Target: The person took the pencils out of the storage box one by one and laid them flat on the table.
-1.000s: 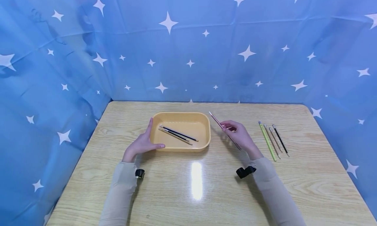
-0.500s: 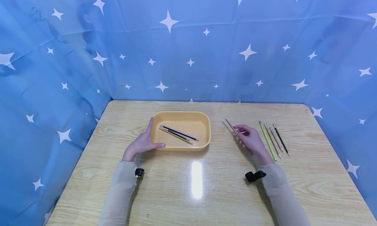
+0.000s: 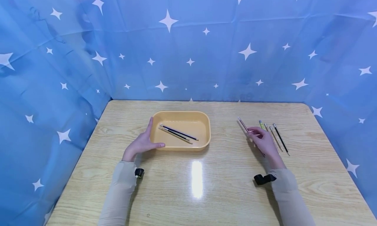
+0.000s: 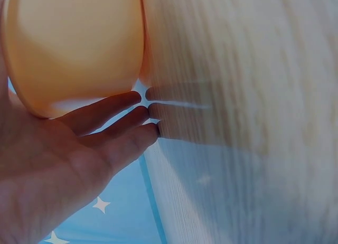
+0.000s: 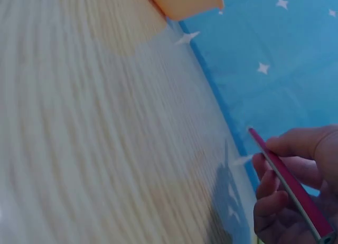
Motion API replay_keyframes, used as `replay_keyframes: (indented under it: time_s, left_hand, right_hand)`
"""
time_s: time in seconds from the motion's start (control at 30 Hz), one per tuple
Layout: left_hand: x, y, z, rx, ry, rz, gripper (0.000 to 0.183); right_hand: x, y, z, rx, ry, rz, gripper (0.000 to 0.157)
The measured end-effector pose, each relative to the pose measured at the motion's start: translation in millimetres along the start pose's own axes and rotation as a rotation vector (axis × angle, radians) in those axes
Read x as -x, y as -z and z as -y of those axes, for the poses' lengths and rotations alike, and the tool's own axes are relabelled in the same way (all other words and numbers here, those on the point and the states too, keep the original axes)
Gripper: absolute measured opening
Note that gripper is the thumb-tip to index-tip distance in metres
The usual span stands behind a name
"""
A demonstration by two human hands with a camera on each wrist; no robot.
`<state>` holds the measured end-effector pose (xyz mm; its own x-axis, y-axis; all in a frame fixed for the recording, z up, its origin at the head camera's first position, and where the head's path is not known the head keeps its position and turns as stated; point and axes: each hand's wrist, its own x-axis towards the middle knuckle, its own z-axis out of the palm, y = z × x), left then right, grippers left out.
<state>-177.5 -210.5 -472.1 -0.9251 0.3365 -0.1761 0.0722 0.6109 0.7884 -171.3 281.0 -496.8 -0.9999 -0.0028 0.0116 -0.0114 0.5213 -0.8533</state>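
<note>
Pencils (image 3: 180,133), three in tray (image 3: 199,126), four loose (image 3: 281,139), one (image 3: 243,125) pinched by right hand (image 3: 263,142), left hand (image 3: 142,142) spread against tray

Booth: starry cloth (image 3: 218,67), wood-grain table (image 3: 229,199)

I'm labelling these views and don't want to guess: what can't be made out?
Head: most of the long lime-green pencil, behind the right hand.
Head: any print on the slim pencils in the shallow yellow-orange plastic tray, too small.
Left wrist: the tray's remainder, cut off by the top edge.
</note>
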Motion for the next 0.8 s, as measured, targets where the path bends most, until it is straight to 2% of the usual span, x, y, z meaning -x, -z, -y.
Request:
replay_keyframes:
  time_s: [0.17, 0.53, 0.8]
  left_hand:
    - [-0.4, 0.0, 0.0, 0.019, -0.009, -0.002, 0.128]
    - [-0.4, -0.6, 0.7, 0.011, 0.005, 0.000, 0.128]
    - [1.3, -0.4, -1.3, 0.023, 0.006, -0.001, 0.128]
  right_hand:
    - [2.7, 6.0, -4.3, 0.072, 0.015, -0.059, 0.031]
    - [7.3, 17.4, -8.2, 0.121, -0.034, -0.154, 0.029]
    - [8.4, 18.8, -12.4, 0.253, -0.016, -0.236, 0.025]
